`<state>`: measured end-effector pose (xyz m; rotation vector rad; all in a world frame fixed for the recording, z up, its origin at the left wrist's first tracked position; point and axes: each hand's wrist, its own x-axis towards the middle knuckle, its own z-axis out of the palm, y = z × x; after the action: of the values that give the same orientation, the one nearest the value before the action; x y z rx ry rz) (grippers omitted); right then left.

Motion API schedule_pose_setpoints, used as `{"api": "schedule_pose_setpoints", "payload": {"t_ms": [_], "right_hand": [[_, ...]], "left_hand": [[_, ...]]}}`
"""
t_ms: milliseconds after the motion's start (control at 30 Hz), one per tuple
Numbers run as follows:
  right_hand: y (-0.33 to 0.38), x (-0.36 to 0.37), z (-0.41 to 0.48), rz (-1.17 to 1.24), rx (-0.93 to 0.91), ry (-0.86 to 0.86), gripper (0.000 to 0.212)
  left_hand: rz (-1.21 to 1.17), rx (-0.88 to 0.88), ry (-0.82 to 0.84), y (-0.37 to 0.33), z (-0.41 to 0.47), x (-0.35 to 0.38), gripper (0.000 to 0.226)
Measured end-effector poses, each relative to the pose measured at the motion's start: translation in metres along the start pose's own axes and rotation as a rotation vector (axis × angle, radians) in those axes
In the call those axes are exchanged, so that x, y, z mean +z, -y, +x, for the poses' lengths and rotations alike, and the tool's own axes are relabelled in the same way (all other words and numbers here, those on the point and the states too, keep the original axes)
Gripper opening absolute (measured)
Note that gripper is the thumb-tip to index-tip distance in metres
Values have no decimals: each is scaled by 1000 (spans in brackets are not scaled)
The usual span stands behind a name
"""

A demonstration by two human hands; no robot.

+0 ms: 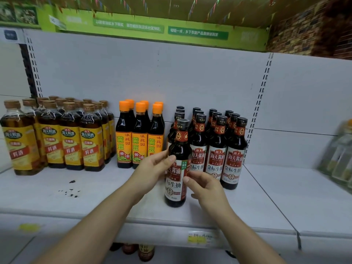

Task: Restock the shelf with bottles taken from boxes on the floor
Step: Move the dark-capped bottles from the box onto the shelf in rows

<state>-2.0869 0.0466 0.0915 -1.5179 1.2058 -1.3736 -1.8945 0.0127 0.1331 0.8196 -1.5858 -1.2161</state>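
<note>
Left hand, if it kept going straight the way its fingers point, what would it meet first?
The left hand points up and right, fingers already on the dark soy sauce bottle. Past that bottle, probably the black-capped bottles behind; depth is unclear.

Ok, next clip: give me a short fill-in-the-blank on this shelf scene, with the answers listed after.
1. The dark soy sauce bottle being handled is touched by ____ hands, the left hand and the right hand.
2. The bottles with yellow labels stand at the ____ end of the shelf.
3. The caps on the bottles with orange labels are ____.
4. The handled bottle stands ____ on the shelf.

Missing words: both; left; orange; upright
</note>
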Motion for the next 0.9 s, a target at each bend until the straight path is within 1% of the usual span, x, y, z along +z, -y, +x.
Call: {"api": "schedule_pose_setpoints", "payload": {"t_ms": [167, 267, 367, 500, 633, 733, 800, 867, 900], "right_hand": [[-4, 3, 3, -17, 34, 10, 26], [-6, 5, 6, 11, 57, 33, 29], [-7, 6, 9, 28, 72, 23, 25], [-11, 7, 14, 83, 88, 11, 28], [-15, 9, 17, 163, 103, 37, 32], [-17, 13, 19, 144, 101, 34, 34], [-18, 15, 20, 104, 82, 21, 41], [-20, 16, 22, 99, 78, 28, 57], [-21, 17, 23, 100, 81, 31, 61]], "left_hand": [[-26, -24, -41, 15, -3, -9, 50], [-39, -34, -128, 23, -7, -6, 44], [5, -45, -220, 37, -12, -1, 36], [0, -53, -242, 47, -15, 1, 35], [-20, -39, -258, 53, -14, 1, 37], [-42, -29, -286, 56, -14, 1, 35], [-56, -27, -294, 57, -13, 1, 36], [-63, -27, -298, 57, -13, 0, 36], [-63, -27, -298, 56, -12, -1, 35]]}}
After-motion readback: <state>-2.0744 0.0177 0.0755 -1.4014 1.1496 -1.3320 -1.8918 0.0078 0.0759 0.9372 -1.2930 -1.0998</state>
